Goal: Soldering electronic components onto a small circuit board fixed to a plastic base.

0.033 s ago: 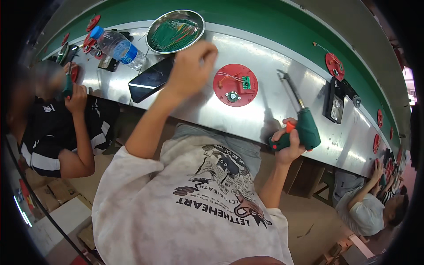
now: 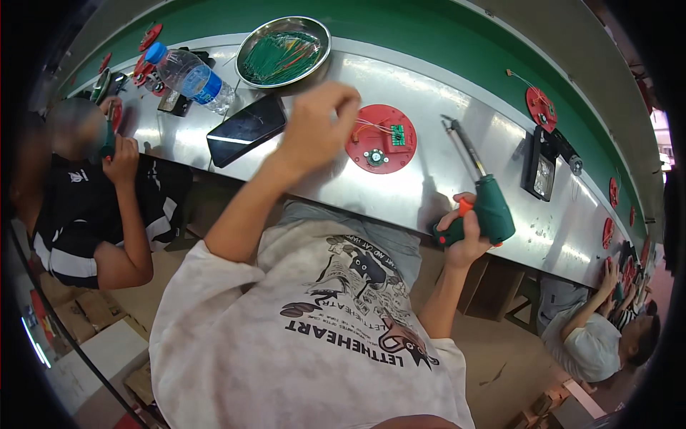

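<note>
In my right hand [image 2: 466, 239] is a green soldering gun [image 2: 494, 211] with a red trigger, its tip pointing up and away over the metal bench. My left hand [image 2: 318, 132] hovers, slightly blurred, at the left edge of a red disc [image 2: 394, 159]. Its fingers are curled together; what they hold, if anything, is hidden. On the disc sit a small green circuit board [image 2: 398, 134] and a round black-and-white part [image 2: 375, 157]. Thin pale wires [image 2: 373, 126] run from the board toward my left fingertips. Whether the fingers touch them I cannot tell.
A metal bowl [image 2: 323, 51] of green and red wires [image 2: 282, 58] stands beyond my left hand. Left of it are a black phone [image 2: 243, 136] and a water bottle [image 2: 196, 82]. To the right lie a black tray [image 2: 542, 171] and another red disc [image 2: 539, 107]. People work on both sides.
My left hand has shifted slightly right and nearer to me, to the disc's edge. The soldering gun has moved a little left. The disc has hardly moved.
</note>
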### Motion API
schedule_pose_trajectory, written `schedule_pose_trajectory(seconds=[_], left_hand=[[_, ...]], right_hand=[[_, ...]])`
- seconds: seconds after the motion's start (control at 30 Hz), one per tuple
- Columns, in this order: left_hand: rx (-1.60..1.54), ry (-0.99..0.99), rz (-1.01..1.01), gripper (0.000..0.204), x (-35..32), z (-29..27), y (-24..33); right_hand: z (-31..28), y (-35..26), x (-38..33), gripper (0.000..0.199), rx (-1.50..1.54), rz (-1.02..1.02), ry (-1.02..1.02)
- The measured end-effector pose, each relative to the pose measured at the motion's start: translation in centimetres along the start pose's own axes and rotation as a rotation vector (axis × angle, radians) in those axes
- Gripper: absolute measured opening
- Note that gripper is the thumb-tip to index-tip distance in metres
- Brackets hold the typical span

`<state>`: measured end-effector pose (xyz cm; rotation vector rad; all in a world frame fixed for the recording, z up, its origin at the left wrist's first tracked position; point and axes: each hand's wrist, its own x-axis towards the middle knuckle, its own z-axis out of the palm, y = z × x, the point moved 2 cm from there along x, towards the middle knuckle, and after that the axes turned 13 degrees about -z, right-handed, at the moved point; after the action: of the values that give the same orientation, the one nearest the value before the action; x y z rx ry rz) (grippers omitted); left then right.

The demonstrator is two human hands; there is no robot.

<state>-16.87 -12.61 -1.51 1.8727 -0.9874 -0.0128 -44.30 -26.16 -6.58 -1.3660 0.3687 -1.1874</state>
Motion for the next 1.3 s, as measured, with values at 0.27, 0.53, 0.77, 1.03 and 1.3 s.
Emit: schedule_pose_trajectory(seconds=[0.27, 0.53, 0.77, 1.03, 1.3], left_hand=[[0.116, 0.142, 0.136, 0.009, -4.5, 5.8, -0.2], [0.221, 0.130, 0.125, 0.007, -4.8, 6.8, -0.8], [0.235, 0.135, 0.130, 0.007, -4.7, 6.9, -0.7], [0.223, 0.138, 0.134, 0.009, -4.8, 7.1, -0.8], [0.234, 0.129, 0.143, 0.011, -4.8, 7.2, -1.1]], right_hand=[[-0.4, -0.4, -0.2, 0.035, -0.162, 0.126, -0.314], [-0.3, -0.2, -0.3, 0.034, -0.173, 0.161, -0.369], [-0.1, -0.3, -0.2, 0.034, -0.206, 0.185, -0.368], [0.6, -0.6, -0.3, 0.037, -0.188, 0.196, -0.271], [0.6, -0.4, -0.8, 0.040, -0.150, 0.130, -0.221]])
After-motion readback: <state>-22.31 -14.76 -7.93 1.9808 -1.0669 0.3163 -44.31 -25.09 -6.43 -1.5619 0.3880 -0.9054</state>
